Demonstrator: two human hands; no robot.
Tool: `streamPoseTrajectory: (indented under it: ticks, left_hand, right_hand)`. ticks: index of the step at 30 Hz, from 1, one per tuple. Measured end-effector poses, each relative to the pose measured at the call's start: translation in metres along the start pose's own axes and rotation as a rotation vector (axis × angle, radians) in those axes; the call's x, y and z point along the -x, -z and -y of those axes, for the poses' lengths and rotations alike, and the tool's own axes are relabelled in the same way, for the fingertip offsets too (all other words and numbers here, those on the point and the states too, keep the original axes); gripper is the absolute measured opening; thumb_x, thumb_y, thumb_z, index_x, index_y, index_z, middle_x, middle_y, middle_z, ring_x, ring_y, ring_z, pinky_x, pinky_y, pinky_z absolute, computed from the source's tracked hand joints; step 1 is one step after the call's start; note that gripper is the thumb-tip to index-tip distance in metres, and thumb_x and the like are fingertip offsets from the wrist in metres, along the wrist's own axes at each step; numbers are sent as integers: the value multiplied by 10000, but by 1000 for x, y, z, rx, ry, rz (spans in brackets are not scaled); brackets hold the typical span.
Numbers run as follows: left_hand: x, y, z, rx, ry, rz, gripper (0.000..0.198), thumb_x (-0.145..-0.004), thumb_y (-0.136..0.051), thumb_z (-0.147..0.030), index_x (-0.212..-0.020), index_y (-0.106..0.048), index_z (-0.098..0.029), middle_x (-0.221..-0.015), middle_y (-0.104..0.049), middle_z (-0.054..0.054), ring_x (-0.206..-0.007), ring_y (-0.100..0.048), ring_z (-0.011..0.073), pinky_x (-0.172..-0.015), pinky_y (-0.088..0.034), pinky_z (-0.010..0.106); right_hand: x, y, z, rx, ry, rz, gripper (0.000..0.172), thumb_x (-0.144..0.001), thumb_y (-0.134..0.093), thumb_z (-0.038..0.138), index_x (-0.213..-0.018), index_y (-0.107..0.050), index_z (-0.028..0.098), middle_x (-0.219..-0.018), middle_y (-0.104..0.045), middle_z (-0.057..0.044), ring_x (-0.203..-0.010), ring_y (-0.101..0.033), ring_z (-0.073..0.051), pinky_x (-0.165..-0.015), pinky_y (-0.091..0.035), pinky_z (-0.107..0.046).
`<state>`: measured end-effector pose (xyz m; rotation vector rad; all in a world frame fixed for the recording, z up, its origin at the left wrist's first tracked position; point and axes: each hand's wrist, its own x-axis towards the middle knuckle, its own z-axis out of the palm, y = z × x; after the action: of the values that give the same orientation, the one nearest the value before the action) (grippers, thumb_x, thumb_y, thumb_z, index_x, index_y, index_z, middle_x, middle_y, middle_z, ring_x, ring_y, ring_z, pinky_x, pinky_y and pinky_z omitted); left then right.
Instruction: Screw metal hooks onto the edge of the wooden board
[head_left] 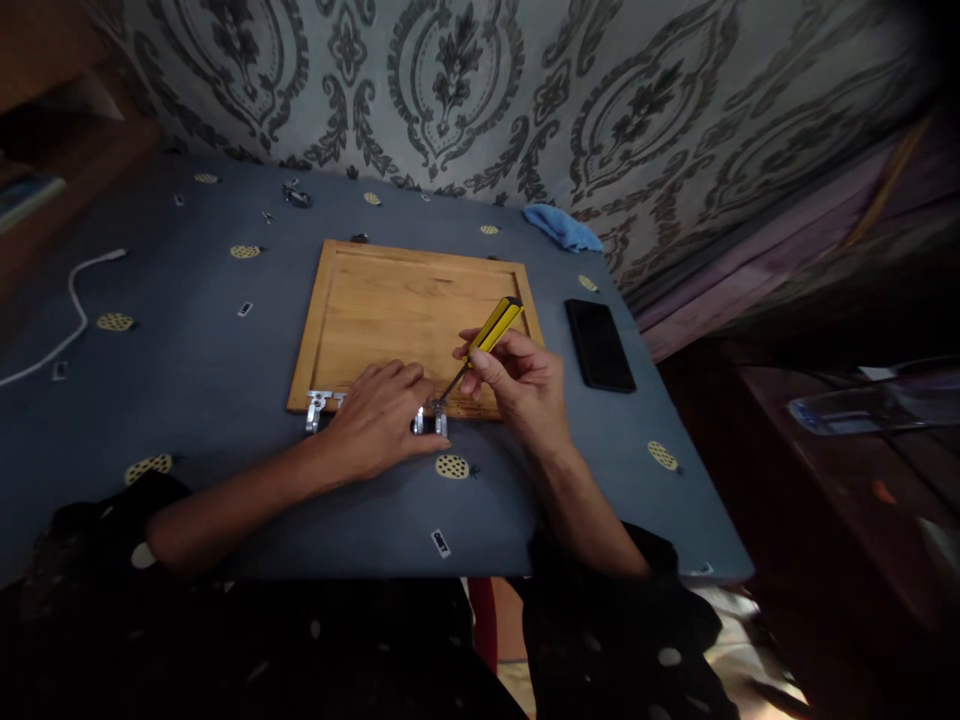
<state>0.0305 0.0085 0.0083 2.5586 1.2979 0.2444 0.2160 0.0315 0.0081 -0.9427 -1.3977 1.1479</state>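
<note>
One screwdriver (496,324) at board's (390,310) near edge

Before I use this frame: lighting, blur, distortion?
Head view: dim overall, black upper-right corner; head view: grey patterned backdrop stretched and softer toward the right; head view: glints on the silver metal fittings, yellow-and-black screwdriver readable.

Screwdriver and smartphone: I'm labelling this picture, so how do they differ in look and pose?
The screwdriver has a yellow handle and slim shaft, while the smartphone is a dark, broad slab. The screwdriver is tilted in the right hand; the smartphone lies flat on the table. Both are elongated.
</note>
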Motion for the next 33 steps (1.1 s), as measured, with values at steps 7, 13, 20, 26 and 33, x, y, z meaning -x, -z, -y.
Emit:
streamPoseTrajectory:
  ticks: [7, 13, 20, 26, 33]
  left_hand:
    - [0, 2, -1, 14, 7, 18, 451, -861, -736, -546, -1086, -639, -167, -1069, -654, 87, -1048, -591, 294, -901, -449, 411]
    - [0, 4, -1, 15, 8, 40, 459, -862, -729, -556, -1064, -643, -153, -1081, -652, 92, -1050, -591, 302, -896, -452, 418]
    - [0, 2, 0, 0, -3, 7, 446, -859, -733, -560, -1039, -635, -163, -1066, -652, 86, -1029, -593, 289, -880, -449, 401]
    - [-1, 5, -2, -2, 12, 55, 445, -860, -737, -550, -1026, -640, -150, -1065, -655, 93, -1045, -600, 299, -887, -452, 408]
    - [-1, 3, -1, 5, 12, 44, 444, -872, -717, -560, -1035, -640, -154, -1076, -648, 94, -1059, -596, 304, -894, -456, 420]
  right_hand:
    - [0, 0, 0, -28, 13, -48, 355, -726, -859, 492, -830, -669, 211, -708, -684, 41, -465, -589, -70, -453, -516, -207]
    - [1, 4, 2, -78, 23, 14, 279, -837, -791, 409, -1045, -752, 227, -850, -758, 4, -530, -650, -69, -499, -542, -202]
    - [-2, -2, -1, -69, 53, -29, 269, -808, -815, 436, -956, -744, 223, -812, -755, 14, -479, -632, -62, -465, -536, -192]
    - [-1, -1, -3, -63, 20, -66, 315, -777, -830, 465, -949, -736, 218, -810, -762, 11, -474, -624, -66, -457, -525, -197]
    - [-2, -1, -7, -20, 18, -74, 300, -815, -792, 477, -986, -725, 240, -847, -745, 13, -502, -632, -68, -489, -537, -209]
